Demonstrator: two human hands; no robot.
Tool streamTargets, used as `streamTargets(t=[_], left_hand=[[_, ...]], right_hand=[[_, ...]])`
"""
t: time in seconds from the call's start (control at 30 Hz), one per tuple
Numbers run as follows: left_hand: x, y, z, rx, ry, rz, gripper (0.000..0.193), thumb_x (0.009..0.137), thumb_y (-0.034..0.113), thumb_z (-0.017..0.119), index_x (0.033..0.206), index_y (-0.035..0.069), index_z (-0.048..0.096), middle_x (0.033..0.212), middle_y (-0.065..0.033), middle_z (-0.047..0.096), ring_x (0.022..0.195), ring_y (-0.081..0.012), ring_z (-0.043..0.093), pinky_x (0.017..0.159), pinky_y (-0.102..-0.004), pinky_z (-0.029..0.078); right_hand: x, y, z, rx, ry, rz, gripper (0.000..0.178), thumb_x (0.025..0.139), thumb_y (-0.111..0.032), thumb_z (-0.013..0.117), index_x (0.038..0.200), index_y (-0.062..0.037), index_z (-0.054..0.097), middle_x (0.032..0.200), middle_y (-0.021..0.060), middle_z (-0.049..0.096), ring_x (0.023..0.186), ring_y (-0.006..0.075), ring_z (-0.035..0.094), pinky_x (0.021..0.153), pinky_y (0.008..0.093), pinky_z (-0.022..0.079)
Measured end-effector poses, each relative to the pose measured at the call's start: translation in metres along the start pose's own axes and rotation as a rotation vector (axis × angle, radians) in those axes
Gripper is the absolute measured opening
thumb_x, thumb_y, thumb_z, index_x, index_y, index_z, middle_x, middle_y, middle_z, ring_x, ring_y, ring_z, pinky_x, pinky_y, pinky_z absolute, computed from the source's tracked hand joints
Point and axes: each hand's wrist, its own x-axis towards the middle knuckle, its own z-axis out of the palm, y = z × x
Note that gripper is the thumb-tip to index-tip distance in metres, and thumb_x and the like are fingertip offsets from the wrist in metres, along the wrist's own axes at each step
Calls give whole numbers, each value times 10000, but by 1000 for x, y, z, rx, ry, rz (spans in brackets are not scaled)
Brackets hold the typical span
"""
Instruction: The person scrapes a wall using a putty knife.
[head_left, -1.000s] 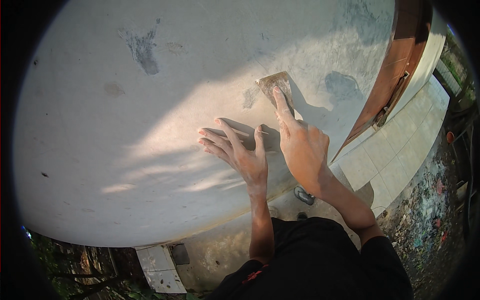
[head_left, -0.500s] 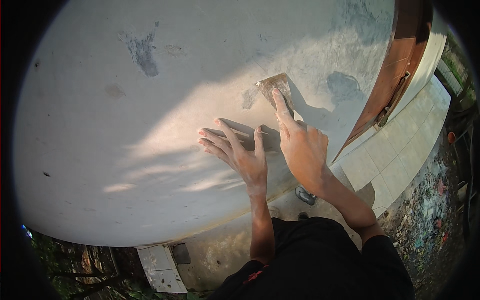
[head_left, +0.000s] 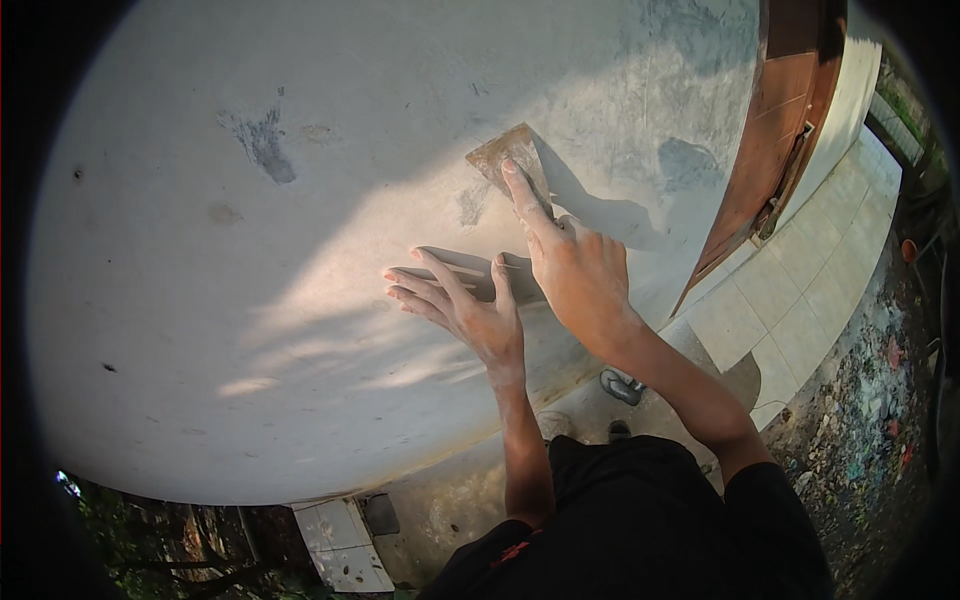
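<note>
My right hand (head_left: 575, 265) grips a putty knife with a wide, worn metal blade (head_left: 515, 165). Its index finger lies stretched along the blade, which is against or very close to the pale grey wall (head_left: 350, 230). Lower and to the left, my left hand (head_left: 470, 305) has its fingers spread, the tips at the wall, and holds nothing. White dust coats both hands. Just left of the blade, a small grey patch (head_left: 470, 207) marks the wall. The knife's handle is mostly hidden in my right hand.
A larger dark patch (head_left: 262, 145) marks the wall at upper left. At right stands a brown wooden frame (head_left: 765, 130), with a tiled ledge (head_left: 800, 275) beside it. Below the wall runs a concrete strip (head_left: 440, 510), where a grey sandal (head_left: 622, 387) shows. Rubble (head_left: 850, 440) covers the ground at far right.
My right hand has moved the putty knife up and to the left across the wall, to above the small grey patch. My left hand stays spread in nearly the same place.
</note>
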Motion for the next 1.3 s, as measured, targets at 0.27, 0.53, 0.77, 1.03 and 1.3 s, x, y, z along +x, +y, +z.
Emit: streamTargets(t=[0.27, 0.53, 0.77, 1.03, 1.3], left_hand=[[-3, 4, -7, 8, -35, 24, 941, 845, 339, 745, 1565, 100, 188, 1615, -259, -36, 1474, -483, -64, 1164, -640, 68], [-1, 3, -10, 26, -64, 32, 970, 834, 279, 756, 1573, 107, 150, 1620, -239, -59, 1478, -466, -83, 1175, -617, 60], [-2, 2, -14, 25, -75, 1, 941, 845, 237, 744, 1573, 118, 159, 1622, -231, -60, 1481, -459, -79, 1178, -610, 81], [-13, 27, -47, -295, -81, 29, 714, 921, 65, 578, 1537, 5, 224, 1582, -267, 204, 1456, -425, 237, 1151, -515, 281], [-32, 40, -61, -687, -366, -183, 615, 952, -10, 314, 1541, -47, 142, 1410, -227, 497, 1198, -296, 571, 979, -391, 469]], right_hand=[[32, -11, -18, 48, 29, -52, 865, 775, -55, 704, 1542, -137, 311, 579, 106, 612, 468, 205, 626, 407, 312, 473], [-1, 8, -5, -34, -149, -14, 836, 783, -16, 663, 1536, -120, 317, 554, 99, 605, 460, 205, 618, 439, 320, 494], [77, -27, -42, 113, 111, -28, 471, 967, -152, 590, 1429, -156, 500, 583, 133, 633, 464, 254, 625, 437, 359, 483], [-12, -14, 16, 327, 9, -80, 654, 954, -146, 573, 1545, -146, 294, 561, 111, 610, 404, 232, 583, 383, 350, 470], [-26, -17, 10, 649, -188, 73, 621, 1015, -137, 462, 1552, -15, 175, 572, 109, 551, 460, 201, 517, 509, 351, 434]])
